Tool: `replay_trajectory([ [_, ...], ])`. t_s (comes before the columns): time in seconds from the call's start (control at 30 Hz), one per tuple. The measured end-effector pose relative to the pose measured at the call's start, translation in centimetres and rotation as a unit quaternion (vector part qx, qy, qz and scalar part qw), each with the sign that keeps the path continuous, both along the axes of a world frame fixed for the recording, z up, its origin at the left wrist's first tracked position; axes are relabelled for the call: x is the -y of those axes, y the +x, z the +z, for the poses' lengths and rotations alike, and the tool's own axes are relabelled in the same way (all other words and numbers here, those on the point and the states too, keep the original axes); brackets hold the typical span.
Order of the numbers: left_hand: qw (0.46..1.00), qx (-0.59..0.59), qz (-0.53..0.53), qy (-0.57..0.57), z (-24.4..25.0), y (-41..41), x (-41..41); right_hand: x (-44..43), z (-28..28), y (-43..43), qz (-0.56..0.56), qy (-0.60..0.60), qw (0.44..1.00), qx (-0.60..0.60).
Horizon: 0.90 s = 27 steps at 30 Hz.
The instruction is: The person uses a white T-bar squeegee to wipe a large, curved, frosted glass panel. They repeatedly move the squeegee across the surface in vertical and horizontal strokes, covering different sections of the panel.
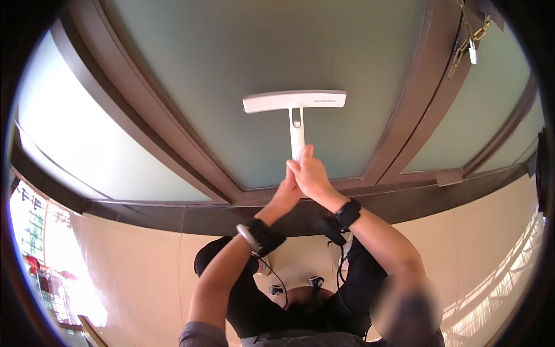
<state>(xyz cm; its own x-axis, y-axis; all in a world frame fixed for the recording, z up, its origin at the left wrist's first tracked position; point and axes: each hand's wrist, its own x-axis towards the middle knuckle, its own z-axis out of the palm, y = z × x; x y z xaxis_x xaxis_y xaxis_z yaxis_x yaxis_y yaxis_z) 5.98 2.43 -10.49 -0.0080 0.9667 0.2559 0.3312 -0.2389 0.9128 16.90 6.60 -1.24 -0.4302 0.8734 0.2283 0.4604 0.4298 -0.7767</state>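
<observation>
Both of my hands grip the handle of a white window squeegee (297, 136) in front of me. My right hand (312, 175) wraps the lower handle, its thumb pointing up along the grip. Lower and to the left, my left hand (286, 193) closes around the handle's end, against the right hand; the end itself is hidden by the fingers. The squeegee's wide, slightly curved head (295, 100) lies across a frosted glass panel (269, 52), blade edge upward. Whether the blade presses on the glass cannot be told. Small writing marks the head.
Brown metal frames (403, 104) border the panel. A chain (457, 58) with a padlock (472, 51) hangs at upper right. Below runs a dark base strip (160, 219) above beige floor tiles (138, 251). Between my legs show a brown stool seat (295, 296), casters (316, 282) and black cables (339, 264).
</observation>
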Motion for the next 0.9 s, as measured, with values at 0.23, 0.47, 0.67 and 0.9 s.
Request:
replay_trajectory([
  [0.23, 0.906, 0.414, 0.067, -0.048, -5.6, 11.3, 1.2, -3.3, -1.2, 4.5, 0.008, -0.008, 0.989, 0.147],
  [0.47, 0.878, 0.447, 0.095, -0.142, 0.6, 13.8, 2.9, -7.6, -0.4, 10.8, -0.075, -0.009, 0.997, -0.023],
  [0.67, 0.882, 0.435, 0.125, -0.132, 0.3, 13.9, 3.0, -7.1, -1.2, 11.6, -0.071, -0.011, 0.996, -0.050],
  [0.9, 0.882, 0.423, 0.192, -0.084, -0.5, 14.8, 1.3, -7.2, -3.0, 12.6, -0.049, -0.018, 0.997, -0.051],
])
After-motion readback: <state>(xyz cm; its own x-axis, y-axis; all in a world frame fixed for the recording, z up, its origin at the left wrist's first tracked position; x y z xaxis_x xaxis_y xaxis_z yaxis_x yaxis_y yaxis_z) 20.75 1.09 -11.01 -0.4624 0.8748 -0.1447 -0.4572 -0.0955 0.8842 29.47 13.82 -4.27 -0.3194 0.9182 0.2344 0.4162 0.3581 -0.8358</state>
